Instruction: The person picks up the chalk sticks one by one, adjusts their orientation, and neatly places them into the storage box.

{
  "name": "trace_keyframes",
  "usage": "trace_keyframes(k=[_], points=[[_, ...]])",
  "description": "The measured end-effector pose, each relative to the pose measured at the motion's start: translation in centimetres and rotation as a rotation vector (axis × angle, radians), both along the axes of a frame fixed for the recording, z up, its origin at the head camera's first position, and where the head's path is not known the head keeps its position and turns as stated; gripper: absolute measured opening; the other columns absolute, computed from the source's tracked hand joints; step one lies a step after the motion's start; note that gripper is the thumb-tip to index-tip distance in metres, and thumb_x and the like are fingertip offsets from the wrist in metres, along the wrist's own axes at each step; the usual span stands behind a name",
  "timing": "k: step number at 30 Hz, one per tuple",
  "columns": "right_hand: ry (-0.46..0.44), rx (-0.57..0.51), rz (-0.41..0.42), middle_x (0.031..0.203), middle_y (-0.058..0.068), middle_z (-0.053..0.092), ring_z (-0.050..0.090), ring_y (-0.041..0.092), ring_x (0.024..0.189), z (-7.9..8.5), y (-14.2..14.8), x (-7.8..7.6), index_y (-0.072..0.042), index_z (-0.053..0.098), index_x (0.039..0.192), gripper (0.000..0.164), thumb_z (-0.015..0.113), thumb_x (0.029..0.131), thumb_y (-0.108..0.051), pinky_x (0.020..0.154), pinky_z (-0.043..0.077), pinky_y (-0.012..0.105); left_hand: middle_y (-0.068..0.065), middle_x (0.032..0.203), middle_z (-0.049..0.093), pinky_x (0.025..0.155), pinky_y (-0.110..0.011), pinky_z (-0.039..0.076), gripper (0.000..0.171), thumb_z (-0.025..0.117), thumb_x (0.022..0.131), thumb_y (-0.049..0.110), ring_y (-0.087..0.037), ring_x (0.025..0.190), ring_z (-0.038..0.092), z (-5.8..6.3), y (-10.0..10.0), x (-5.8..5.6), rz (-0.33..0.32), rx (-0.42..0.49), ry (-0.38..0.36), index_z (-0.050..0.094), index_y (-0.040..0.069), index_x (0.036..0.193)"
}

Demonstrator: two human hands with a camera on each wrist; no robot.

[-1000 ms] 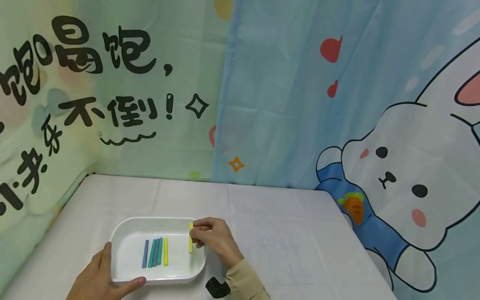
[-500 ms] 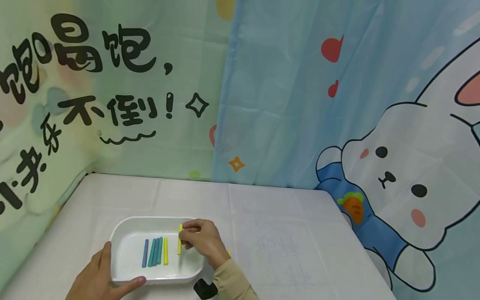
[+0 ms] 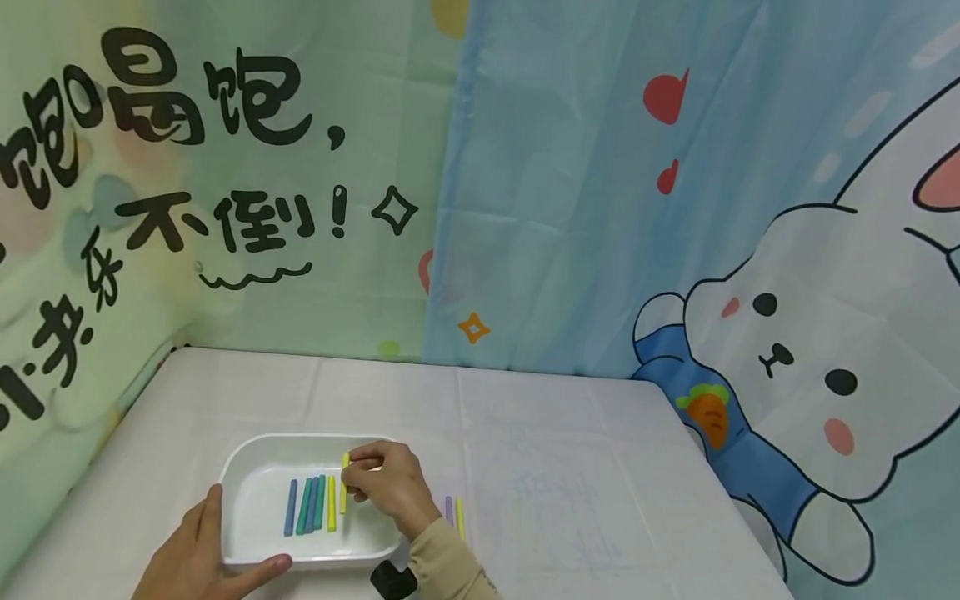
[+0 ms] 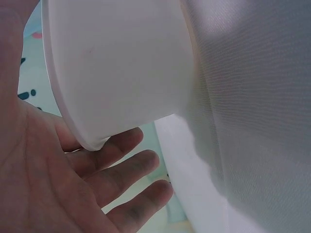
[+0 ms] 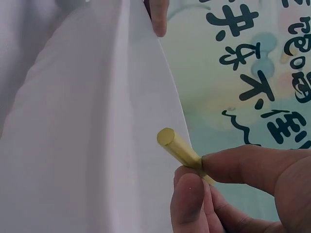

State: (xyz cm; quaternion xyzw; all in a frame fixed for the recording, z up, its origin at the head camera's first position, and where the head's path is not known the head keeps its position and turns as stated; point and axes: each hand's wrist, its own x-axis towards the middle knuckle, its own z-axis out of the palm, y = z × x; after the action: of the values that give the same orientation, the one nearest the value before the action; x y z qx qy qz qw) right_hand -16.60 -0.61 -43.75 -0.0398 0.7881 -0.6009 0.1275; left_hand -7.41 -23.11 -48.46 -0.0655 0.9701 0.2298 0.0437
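Observation:
In the head view my right hand (image 3: pixel 393 487) pinches a yellow chalk stick (image 3: pixel 343 502) upright over the white tray (image 3: pixel 251 475). The right wrist view shows the same yellow chalk (image 5: pixel 180 145) between thumb and fingertips, its round end facing the camera. A row of chalk lies left of it in the tray: a blue stick (image 3: pixel 290 507), several green and blue ones close together, then another yellow stick (image 3: pixel 332 502). My left hand (image 3: pixel 195 546) rests at the tray's front-left corner, thumb along the front rim. Its spread fingers (image 4: pixel 121 179) touch the outer wall in the left wrist view.
On the white-covered table (image 3: pixel 562 467), right of the tray, a purple chalk stick (image 3: pixel 448 510) and a yellow one (image 3: pixel 460 518) show partly behind the right sleeve (image 3: pixel 450 558). Printed curtains (image 3: pixel 540 208) stand behind and at both sides.
My right hand has moved left across the tray with the yellow chalk, from its right rim to beside the row. The purple and yellow sticks on the table have come into view. The left hand stays put.

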Motion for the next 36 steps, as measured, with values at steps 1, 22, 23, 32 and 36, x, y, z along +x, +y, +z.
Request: trace_keyframes(k=[1, 22, 23, 32, 36], points=[[0.005, 0.002, 0.001, 0.086, 0.006, 0.066, 0.067, 0.014, 0.065, 0.0, -0.1, 0.0, -0.001, 0.072, 0.104, 0.022, 0.074, 0.082, 0.001, 0.061, 0.058, 0.027, -0.048, 0.137, 0.036, 0.092, -0.062, 0.049, 0.143, 0.064, 0.073, 0.085, -0.057, 0.119, 0.051, 0.0, 0.0, 0.0, -0.001, -0.001, 0.005, 0.011, -0.025, 0.148], [0.003, 0.200, -0.032, 0.073, -0.002, 0.064, 0.062, 0.008, 0.059, -2.2, -1.6, 0.1, -0.004, 0.072, 0.093, 0.015, 0.077, 0.081, 0.003, 0.056, 0.053, 0.022, -0.048, 0.137, 0.037, 0.091, -0.062, 0.049, 0.143, 0.065, 0.073, 0.084, -0.057, 0.119, 0.051, -0.4, 0.1, 0.5, -0.009, 0.001, 0.009, 0.012, -0.025, 0.147], [0.004, 0.203, -0.029, 0.073, -0.002, 0.064, 0.062, 0.008, 0.059, -2.3, -1.6, 0.1, -0.004, 0.072, 0.093, 0.015, 0.077, 0.081, 0.003, 0.056, 0.053, 0.022, -0.048, 0.137, 0.038, 0.091, -0.062, 0.049, 0.142, 0.065, 0.073, 0.084, -0.058, 0.119, 0.051, -0.3, 0.1, 0.5, -0.010, 0.003, 0.017, 0.012, -0.025, 0.147], [0.095, 0.303, -0.020, 0.070, -0.004, 0.063, 0.058, 0.005, 0.062, -2.8, -1.9, -0.2, -0.003, 0.071, 0.090, 0.013, 0.075, 0.079, 0.002, 0.060, 0.049, 0.019, -0.046, 0.137, 0.038, 0.090, -0.063, 0.049, 0.141, 0.068, 0.073, 0.082, -0.056, 0.117, 0.052, 0.4, 0.1, 0.6, -0.014, 0.008, 0.062, 0.013, -0.023, 0.148], [0.118, 0.334, -0.033, 0.069, -0.005, 0.062, 0.056, 0.005, 0.063, -3.0, -2.0, -0.2, -0.004, 0.070, 0.087, 0.011, 0.076, 0.079, 0.002, 0.060, 0.048, 0.020, -0.046, 0.137, 0.038, 0.089, -0.062, 0.050, 0.140, 0.068, 0.072, 0.082, -0.054, 0.114, 0.053, 0.4, 0.0, 0.7, -0.014, 0.009, 0.070, 0.013, -0.022, 0.149]])
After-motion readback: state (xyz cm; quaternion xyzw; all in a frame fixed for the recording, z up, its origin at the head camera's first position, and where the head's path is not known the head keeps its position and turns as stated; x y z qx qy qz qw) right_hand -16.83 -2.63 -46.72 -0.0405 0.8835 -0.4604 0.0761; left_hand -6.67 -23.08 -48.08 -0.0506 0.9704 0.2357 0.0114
